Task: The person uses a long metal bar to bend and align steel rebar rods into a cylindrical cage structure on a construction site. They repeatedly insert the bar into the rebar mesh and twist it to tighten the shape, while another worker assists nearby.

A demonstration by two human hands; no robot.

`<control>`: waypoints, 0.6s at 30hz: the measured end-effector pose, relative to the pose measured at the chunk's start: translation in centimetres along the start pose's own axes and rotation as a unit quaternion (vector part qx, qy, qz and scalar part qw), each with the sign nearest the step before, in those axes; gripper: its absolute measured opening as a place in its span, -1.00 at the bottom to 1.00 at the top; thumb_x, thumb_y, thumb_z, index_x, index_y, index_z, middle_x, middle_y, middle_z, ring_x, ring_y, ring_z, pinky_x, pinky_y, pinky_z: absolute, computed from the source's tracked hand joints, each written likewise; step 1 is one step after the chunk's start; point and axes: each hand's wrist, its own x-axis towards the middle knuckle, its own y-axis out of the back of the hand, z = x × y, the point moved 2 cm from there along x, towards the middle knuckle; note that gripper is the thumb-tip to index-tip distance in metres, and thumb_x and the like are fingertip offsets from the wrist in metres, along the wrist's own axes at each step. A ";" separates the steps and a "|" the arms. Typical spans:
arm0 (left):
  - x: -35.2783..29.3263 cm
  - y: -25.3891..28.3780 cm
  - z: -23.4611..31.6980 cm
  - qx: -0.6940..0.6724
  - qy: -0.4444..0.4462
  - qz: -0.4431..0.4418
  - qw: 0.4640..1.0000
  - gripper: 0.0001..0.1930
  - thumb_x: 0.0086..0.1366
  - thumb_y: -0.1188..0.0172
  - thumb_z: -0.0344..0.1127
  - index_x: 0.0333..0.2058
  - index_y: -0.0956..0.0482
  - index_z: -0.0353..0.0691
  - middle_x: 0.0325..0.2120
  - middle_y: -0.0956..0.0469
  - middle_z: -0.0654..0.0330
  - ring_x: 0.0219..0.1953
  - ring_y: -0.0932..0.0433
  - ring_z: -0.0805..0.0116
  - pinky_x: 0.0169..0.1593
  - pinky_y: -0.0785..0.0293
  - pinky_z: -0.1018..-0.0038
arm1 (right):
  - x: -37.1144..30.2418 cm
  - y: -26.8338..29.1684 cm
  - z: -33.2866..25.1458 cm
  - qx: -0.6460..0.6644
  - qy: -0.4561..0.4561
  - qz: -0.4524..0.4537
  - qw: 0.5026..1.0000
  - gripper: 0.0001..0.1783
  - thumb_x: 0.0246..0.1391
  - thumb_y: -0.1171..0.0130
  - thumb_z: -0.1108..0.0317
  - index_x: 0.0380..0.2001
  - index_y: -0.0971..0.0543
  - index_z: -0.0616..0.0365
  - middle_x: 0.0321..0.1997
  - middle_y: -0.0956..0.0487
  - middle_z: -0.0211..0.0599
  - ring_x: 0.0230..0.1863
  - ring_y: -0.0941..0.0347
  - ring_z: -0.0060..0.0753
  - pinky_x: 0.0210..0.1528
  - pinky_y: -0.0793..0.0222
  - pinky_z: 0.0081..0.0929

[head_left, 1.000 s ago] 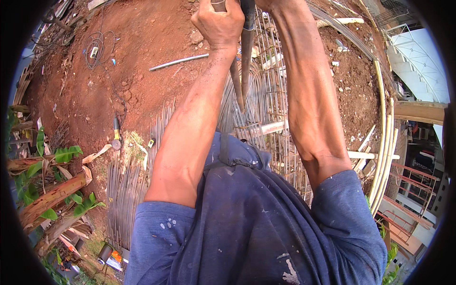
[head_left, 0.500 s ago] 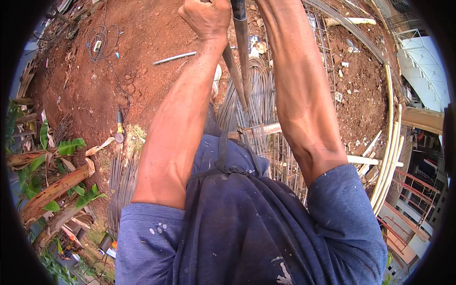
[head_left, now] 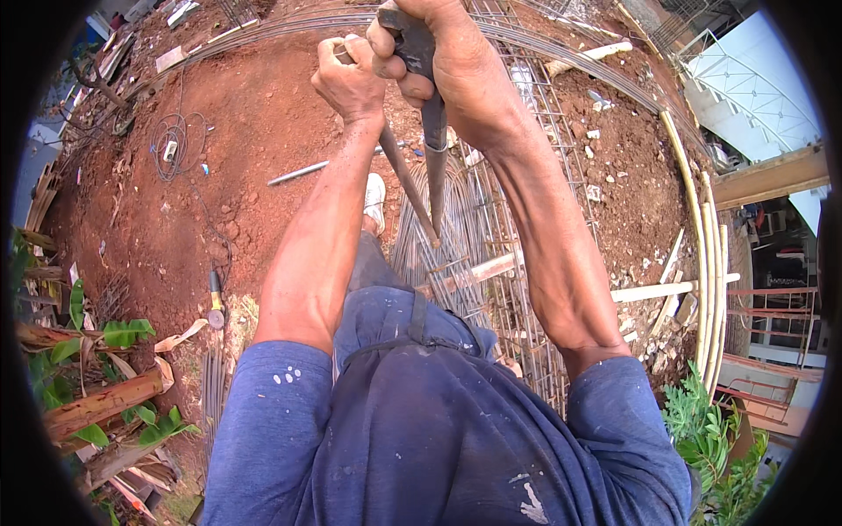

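Note:
My left hand (head_left: 353, 82) is closed around the upper end of one long metal handle, seemingly of bolt cutters (head_left: 436, 162). My right hand (head_left: 467, 74) wraps the dark grip on the other handle. The two handles are slightly apart at the top and slant down together to a narrow meeting point over a bundle of bent steel bars (head_left: 410, 219). The working end is hard to make out against the bars. Both arms reach forward, away from my body.
Reinforcement cages (head_left: 554, 145) run along the right of the bars. A metal pipe (head_left: 298, 172) lies on red soil, with an angle grinder (head_left: 216, 302) and a coiled cable (head_left: 171, 151) at left. Long pale poles (head_left: 709, 263) stand right; banana plants (head_left: 132, 333) grow at left.
Both hands now sit lower in the picture, and the right hand has come into view on its grip. The handles' tops are closer together. The view has shifted, showing more ground ahead.

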 end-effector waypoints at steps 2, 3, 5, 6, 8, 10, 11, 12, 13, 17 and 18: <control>-0.1 0.2 -1.6 0.042 0.057 -0.015 0.997 -0.76 0.17 -0.14 -0.22 -0.50 -0.48 -0.29 -0.70 -0.54 0.00 -0.59 -0.61 0.04 -0.46 -0.47 0.19 | 2.4 0.1 1.7 -0.012 -0.061 0.026 0.998 -0.52 0.32 0.20 -0.10 -0.56 -0.36 -0.02 -0.57 -0.34 -0.55 -0.54 -0.19 -0.64 -0.45 -0.15 -0.60; 0.1 -0.3 -2.3 0.048 0.093 -0.030 0.994 -0.78 0.14 -0.22 -0.24 -0.51 -0.48 -0.27 -0.69 -0.57 0.04 -0.61 -0.60 0.10 -0.45 -0.47 0.20 | 3.6 0.9 2.0 -0.042 -0.067 0.012 0.997 -0.50 0.30 0.18 -0.14 -0.56 -0.37 -0.03 -0.60 -0.33 -0.57 -0.58 -0.17 -0.67 -0.49 -0.13 -0.65; 0.0 -0.8 -2.9 0.034 0.038 -0.025 0.998 -0.76 0.17 -0.25 -0.17 -0.43 -0.54 -0.25 -0.60 -0.60 0.15 -0.51 -0.62 0.25 -0.40 -0.47 0.30 | 5.8 1.0 3.5 0.056 -0.074 0.008 0.996 -0.53 0.29 0.15 -0.12 -0.54 -0.39 -0.03 -0.60 -0.35 -0.56 -0.62 -0.18 -0.72 -0.59 -0.06 -0.71; -0.3 -1.0 -3.2 0.017 0.074 -0.044 0.996 -0.75 0.21 -0.20 -0.18 -0.44 -0.52 -0.28 -0.61 -0.58 0.09 -0.53 -0.60 0.20 -0.41 -0.45 0.27 | 6.4 1.3 4.1 0.059 -0.077 0.012 0.995 -0.54 0.28 0.14 -0.10 -0.54 -0.39 -0.03 -0.60 -0.36 -0.55 -0.62 -0.19 -0.72 -0.60 -0.05 -0.71; -0.6 -1.6 -3.7 -0.021 0.133 -0.076 0.988 -0.72 0.29 -0.10 -0.20 -0.46 -0.50 -0.33 -0.64 -0.54 -0.01 -0.57 -0.55 0.10 -0.43 -0.42 0.21 | 7.5 1.6 4.9 0.077 -0.066 -0.002 0.995 -0.57 0.28 0.13 -0.07 -0.52 -0.39 -0.02 -0.58 -0.38 -0.53 -0.61 -0.21 -0.71 -0.63 -0.05 -0.69; -0.6 -1.9 -3.6 -0.010 0.108 -0.054 0.993 -0.71 0.28 -0.12 -0.18 -0.46 -0.50 -0.32 -0.63 -0.54 0.00 -0.58 -0.54 0.11 -0.45 -0.41 0.22 | 8.4 2.0 5.3 0.097 -0.074 0.018 0.992 -0.57 0.28 0.13 -0.06 -0.53 -0.39 -0.01 -0.59 -0.38 -0.52 -0.61 -0.21 -0.71 -0.63 -0.05 -0.69; -0.5 -1.9 -3.5 -0.007 0.098 -0.047 0.994 -0.71 0.28 -0.13 -0.17 -0.46 -0.50 -0.32 -0.63 -0.54 0.00 -0.58 -0.54 0.12 -0.46 -0.41 0.23 | 8.6 2.2 5.5 0.106 -0.080 0.032 0.991 -0.57 0.28 0.12 -0.06 -0.53 -0.39 0.00 -0.59 -0.38 -0.52 -0.61 -0.21 -0.71 -0.63 -0.05 -0.69; -0.4 -2.0 -3.5 -0.013 0.107 -0.051 0.993 -0.71 0.28 -0.13 -0.17 -0.45 -0.50 -0.32 -0.64 -0.53 0.00 -0.58 -0.54 0.12 -0.47 -0.40 0.22 | 9.2 2.3 5.6 0.090 -0.084 0.037 0.992 -0.55 0.26 0.11 -0.07 -0.55 -0.40 0.01 -0.61 -0.37 -0.52 -0.63 -0.20 -0.70 -0.63 -0.05 -0.68; -0.3 -2.0 -3.4 -0.020 0.116 -0.053 0.992 -0.71 0.28 -0.13 -0.17 -0.45 -0.50 -0.32 -0.64 -0.53 0.00 -0.59 -0.54 0.12 -0.48 -0.40 0.22 | 9.6 2.4 5.8 0.074 -0.088 0.043 0.992 -0.54 0.23 0.10 -0.09 -0.56 -0.41 0.02 -0.64 -0.36 -0.51 -0.65 -0.19 -0.69 -0.63 -0.05 -0.67; -0.2 -1.5 -3.1 0.039 0.103 -0.067 0.992 -0.72 0.29 -0.14 -0.19 -0.45 -0.50 -0.31 -0.65 -0.52 -0.01 -0.59 -0.54 0.10 -0.48 -0.39 0.20 | 11.9 1.8 6.8 0.024 -0.096 0.053 0.994 -0.50 0.17 0.06 -0.14 -0.60 -0.44 0.05 -0.67 -0.33 -0.50 -0.68 -0.15 -0.64 -0.65 -0.04 -0.64; -0.4 -1.6 -3.0 0.040 0.096 -0.067 0.992 -0.74 0.30 -0.12 -0.21 -0.45 -0.49 -0.30 -0.65 -0.51 -0.03 -0.58 -0.54 0.05 -0.48 -0.39 0.18 | 12.4 1.5 7.1 0.029 -0.083 0.047 0.995 -0.49 0.17 0.06 -0.14 -0.60 -0.44 0.05 -0.67 -0.33 -0.51 -0.68 -0.15 -0.64 -0.66 -0.03 -0.64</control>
